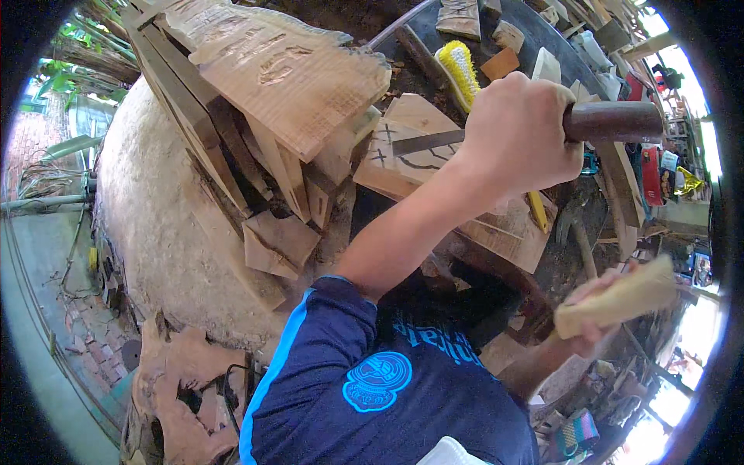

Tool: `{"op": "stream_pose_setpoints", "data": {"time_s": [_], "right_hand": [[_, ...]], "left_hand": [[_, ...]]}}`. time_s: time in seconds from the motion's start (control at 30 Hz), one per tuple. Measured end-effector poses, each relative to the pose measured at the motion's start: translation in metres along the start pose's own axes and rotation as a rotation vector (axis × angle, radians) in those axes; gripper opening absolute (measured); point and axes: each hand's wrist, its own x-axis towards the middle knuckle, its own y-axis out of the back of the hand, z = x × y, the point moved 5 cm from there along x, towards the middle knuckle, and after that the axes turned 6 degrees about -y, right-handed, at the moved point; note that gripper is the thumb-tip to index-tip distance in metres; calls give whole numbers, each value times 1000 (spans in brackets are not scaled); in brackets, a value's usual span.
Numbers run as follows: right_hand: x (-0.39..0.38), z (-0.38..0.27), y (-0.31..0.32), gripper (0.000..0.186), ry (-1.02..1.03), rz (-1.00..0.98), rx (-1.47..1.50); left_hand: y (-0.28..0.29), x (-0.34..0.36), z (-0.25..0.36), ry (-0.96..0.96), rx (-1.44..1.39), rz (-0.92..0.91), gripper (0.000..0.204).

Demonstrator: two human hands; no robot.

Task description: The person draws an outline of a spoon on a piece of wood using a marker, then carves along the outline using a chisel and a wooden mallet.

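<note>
Head view: near the upper right of the frame, the left hand [519, 136] is clenched around a dark rounded handle [620, 122], whose end juts out to the right of the fist. Left of that wrist, a flat grey strip [425, 143] lies across a marked board [407, 170], which bears dark drawn lines; whether strip and handle are one piece cannot be told, as the fist and forearm come between.

At the right of the frame, the right hand [592, 288] grasps a pale wooden piece [624, 298]; both are blurred, and the fingers wrap around it. A slim yellow item [537, 211] lies between the two hands, on the wood below the left fist.

Just above the left wrist sits a yellow and white brush [461, 74], near a reddish-brown block [500, 63]. A broad, rough-edged plank [298, 74] fills the upper middle, and a gnarled slab [182, 380] stands at lower left.
</note>
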Motion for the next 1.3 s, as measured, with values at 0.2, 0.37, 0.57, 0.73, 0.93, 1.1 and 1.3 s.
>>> {"op": "stream_pose_setpoints", "data": {"time_s": [0.2, 0.37, 0.57, 0.73, 0.93, 1.1, 1.3], "right_hand": [[40, -47, 29, 82, 49, 288, 222], [50, -2, 31, 83, -337, 178, -68], [74, 21, -15, 80, -408, 9, -210], [71, 33, -11, 82, -573, -55, 123], [82, -24, -11, 72, 48, 157, -558], [67, -19, 15, 59, -39, 282, -697], [99, -103, 75, 44, 280, 415, -619]], "left_hand": [[1, 2, 3, 18, -56, -25, 18], [-7, 0, 6, -16, -84, -16, 20], [-4, -5, -5, -29, -35, 17, 16], [-6, -7, 3, -52, -109, -25, 15], [-7, -10, 6, -71, -29, -6, 14], [3, -11, 7, -47, 12, 36, 13], [3, -4, 7, -23, -87, 136, 17]]}}
